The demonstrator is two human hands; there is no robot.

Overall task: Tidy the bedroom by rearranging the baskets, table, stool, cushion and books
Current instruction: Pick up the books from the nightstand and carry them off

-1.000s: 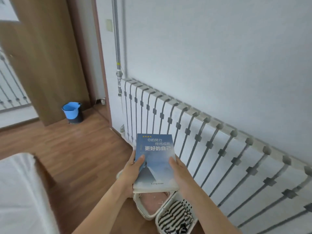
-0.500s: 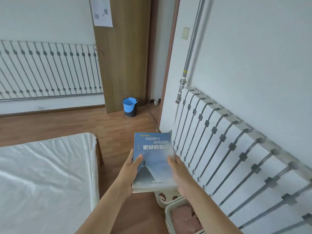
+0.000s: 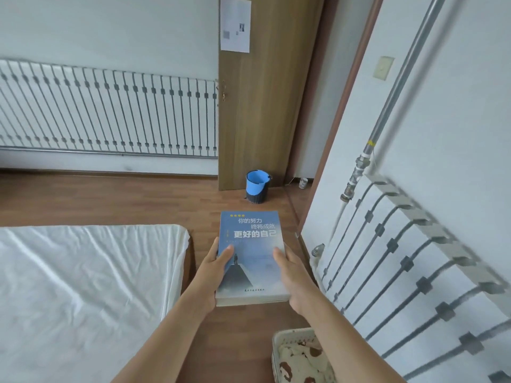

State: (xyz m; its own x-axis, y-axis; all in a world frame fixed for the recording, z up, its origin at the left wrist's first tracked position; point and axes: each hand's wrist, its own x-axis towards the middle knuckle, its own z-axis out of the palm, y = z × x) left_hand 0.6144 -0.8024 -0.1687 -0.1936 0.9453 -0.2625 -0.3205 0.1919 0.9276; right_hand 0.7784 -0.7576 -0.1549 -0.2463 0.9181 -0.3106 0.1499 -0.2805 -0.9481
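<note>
While the head camera looks down a strip of wood floor [image 3: 143, 197] between bed and wall, the room reads as follows. Bed [image 3: 83, 286] with a wrinkled white sheet fills lower left, its corner just left of the hands. Far wall carries a long white radiator [image 3: 110, 114] with grey clips; a second radiator [image 3: 414, 266] runs along the right wall, fed by a grey pipe [image 3: 387, 111] with a valve. Wooden door [image 3: 260, 106] stands at centre back, a printed sheet [image 3: 235, 24] stuck near its top. Blue bucket [image 3: 258, 186] sits on the floor at the door's foot; a small white cup [image 3: 303, 183] is near it, by the frame. Wall switch [image 3: 383, 68] is on the right wall.

Basket [image 3: 293, 334], pale, perforated rim, sits on the floor at bottom right, close to the right radiator, with patterned cloth inside; the right forearm crosses over part of it.

Book [image 3: 250, 258], blue cover with Chinese title, is held flat in the air above the floor, cover up, just right of the bed corner.

Left hand [image 3: 213, 269] clamps the book's left edge, thumb on the cover, fingers under. Right hand [image 3: 293, 275] clamps the right edge the same way, thumb on top. Both forearms extend forward from the bottom edge, roughly parallel.
</note>
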